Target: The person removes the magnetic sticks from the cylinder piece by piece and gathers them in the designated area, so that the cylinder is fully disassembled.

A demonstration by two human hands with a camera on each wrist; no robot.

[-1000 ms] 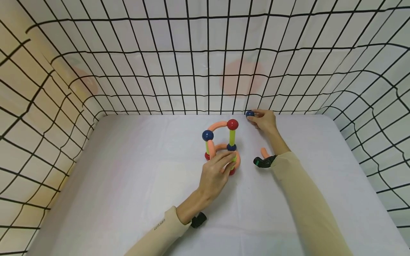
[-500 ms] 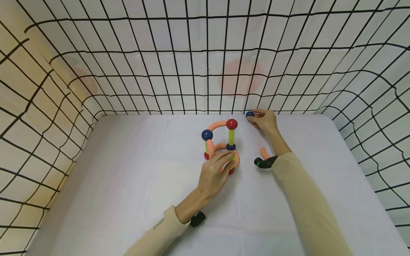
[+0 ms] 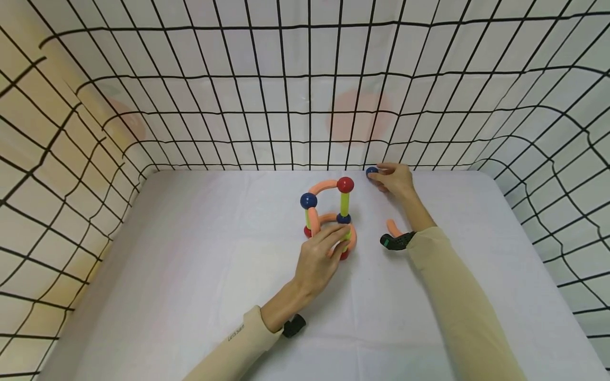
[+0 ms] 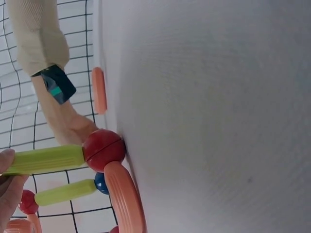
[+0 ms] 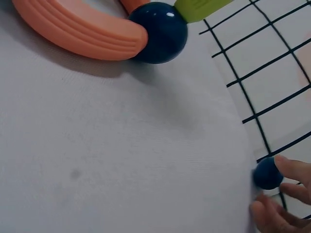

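Observation:
My left hand (image 3: 318,264) grips an upright yellow-green rod (image 4: 48,159) at the near side of a ball-and-stick frame. Red and blue balls join the frame's rods and curved orange pieces; a red ball (image 3: 345,184) and a blue ball (image 3: 308,201) top its visible uprights. The left hand hides part of its near side. At the table's back edge, my right hand (image 3: 396,181) pinches a loose blue ball (image 5: 268,173) between thumb and fingers. That ball stands apart from the frame, behind it and to its right.
A loose curved orange piece (image 3: 393,228) lies beside my right wrist, partly hidden by the black wrist camera (image 3: 395,242). Black wire mesh (image 3: 310,112) rises along the back and both sides of the white-covered table (image 3: 181,264).
The loose blue ball has shifted very slightly toward me with the right hand. My left hand and the frame stay in place.

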